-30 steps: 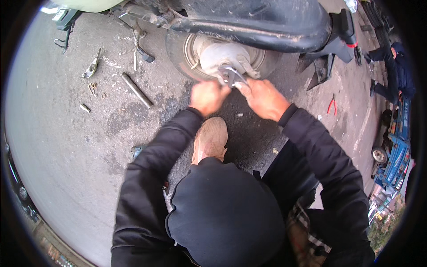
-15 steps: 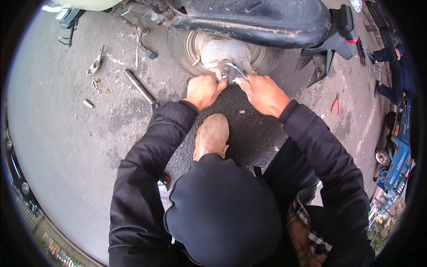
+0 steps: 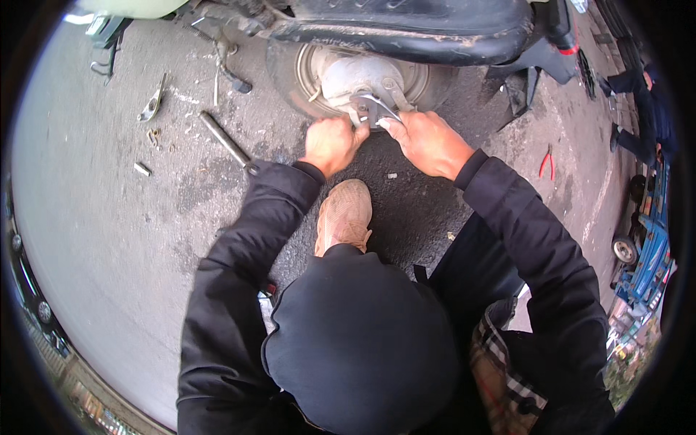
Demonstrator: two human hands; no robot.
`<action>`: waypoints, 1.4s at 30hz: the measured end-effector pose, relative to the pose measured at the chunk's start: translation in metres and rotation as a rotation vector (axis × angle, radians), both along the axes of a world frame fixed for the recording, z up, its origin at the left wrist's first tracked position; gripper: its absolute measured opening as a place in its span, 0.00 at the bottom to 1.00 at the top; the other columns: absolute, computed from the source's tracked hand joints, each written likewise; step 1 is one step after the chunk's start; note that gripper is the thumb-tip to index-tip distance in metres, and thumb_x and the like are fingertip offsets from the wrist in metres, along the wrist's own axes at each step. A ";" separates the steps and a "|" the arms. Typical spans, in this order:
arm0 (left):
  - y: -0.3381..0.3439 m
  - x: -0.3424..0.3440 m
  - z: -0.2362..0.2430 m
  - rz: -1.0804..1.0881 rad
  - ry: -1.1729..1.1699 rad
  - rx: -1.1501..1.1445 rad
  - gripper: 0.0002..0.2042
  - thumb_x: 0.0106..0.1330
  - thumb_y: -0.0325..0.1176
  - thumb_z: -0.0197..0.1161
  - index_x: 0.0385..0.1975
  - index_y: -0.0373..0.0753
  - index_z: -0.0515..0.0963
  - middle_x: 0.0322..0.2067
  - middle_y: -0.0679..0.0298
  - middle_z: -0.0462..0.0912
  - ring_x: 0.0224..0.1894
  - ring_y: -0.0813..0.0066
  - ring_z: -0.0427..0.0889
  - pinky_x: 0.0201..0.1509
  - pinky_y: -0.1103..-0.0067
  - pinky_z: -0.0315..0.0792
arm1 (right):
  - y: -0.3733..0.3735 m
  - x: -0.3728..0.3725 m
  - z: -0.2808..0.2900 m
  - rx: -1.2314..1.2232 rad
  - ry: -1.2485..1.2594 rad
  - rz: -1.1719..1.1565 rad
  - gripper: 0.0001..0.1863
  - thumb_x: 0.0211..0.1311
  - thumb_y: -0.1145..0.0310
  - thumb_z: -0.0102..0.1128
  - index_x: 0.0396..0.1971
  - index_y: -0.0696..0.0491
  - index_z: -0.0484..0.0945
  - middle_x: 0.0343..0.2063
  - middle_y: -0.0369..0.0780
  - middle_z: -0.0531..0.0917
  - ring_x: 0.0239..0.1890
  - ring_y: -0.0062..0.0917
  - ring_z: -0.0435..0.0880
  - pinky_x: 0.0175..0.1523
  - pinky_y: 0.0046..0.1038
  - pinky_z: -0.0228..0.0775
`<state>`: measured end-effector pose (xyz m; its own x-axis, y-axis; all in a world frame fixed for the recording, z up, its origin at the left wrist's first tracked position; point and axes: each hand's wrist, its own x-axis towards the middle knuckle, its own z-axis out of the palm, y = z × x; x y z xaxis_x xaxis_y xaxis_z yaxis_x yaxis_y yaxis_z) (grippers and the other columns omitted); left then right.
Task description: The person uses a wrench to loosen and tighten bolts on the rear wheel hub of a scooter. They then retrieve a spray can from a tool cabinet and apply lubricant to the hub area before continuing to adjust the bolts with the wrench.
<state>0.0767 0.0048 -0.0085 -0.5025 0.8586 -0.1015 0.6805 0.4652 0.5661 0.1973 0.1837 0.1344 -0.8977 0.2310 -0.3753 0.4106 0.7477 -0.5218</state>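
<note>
A curved metal tool [image 3: 386, 106] sits at the lower edge of the pale wheel hub [image 3: 360, 78], beneath black bodywork [image 3: 428, 47]. The right hand [image 3: 431, 145] pinches the tool's near end between thumb and curled fingers. The left hand [image 3: 331, 145] is curled just beside, its thumb toward the hub — whether it grips anything, I cannot tell. Below the 2 hands, a beige shoe [image 3: 345, 215] rests on the asphalt [image 3: 130, 254]. Leftward lie a steel bar [image 3: 225, 138] and a small metal cylinder [image 3: 142, 169]; rightward, red-handled pliers [image 3: 546, 164]. Farther right — a person in dark clothes [image 3: 641, 130] and a blue vehicle [image 3: 647, 264].
</note>
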 end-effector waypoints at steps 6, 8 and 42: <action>0.065 0.071 -0.004 0.247 -0.329 0.617 0.16 0.76 0.43 0.57 0.35 0.37 0.85 0.30 0.46 0.86 0.32 0.42 0.87 0.37 0.53 0.80 | -0.013 -0.003 -0.003 -0.038 -0.027 -0.069 0.26 0.83 0.54 0.48 0.36 0.63 0.82 0.34 0.63 0.84 0.42 0.63 0.83 0.49 0.58 0.74; 0.054 0.049 0.001 0.089 -0.211 0.423 0.18 0.76 0.45 0.57 0.35 0.37 0.85 0.30 0.46 0.87 0.32 0.43 0.88 0.37 0.53 0.80 | -0.013 -0.005 0.001 -0.053 0.038 -0.028 0.26 0.83 0.53 0.48 0.36 0.63 0.82 0.33 0.63 0.84 0.42 0.63 0.84 0.49 0.58 0.73; -0.011 -0.039 0.019 -0.119 0.072 -0.136 0.27 0.77 0.54 0.56 0.27 0.34 0.84 0.29 0.42 0.86 0.34 0.41 0.88 0.39 0.50 0.79 | -0.008 -0.002 0.006 -0.008 -0.042 -0.045 0.27 0.82 0.53 0.49 0.34 0.63 0.82 0.32 0.62 0.85 0.41 0.62 0.85 0.48 0.58 0.75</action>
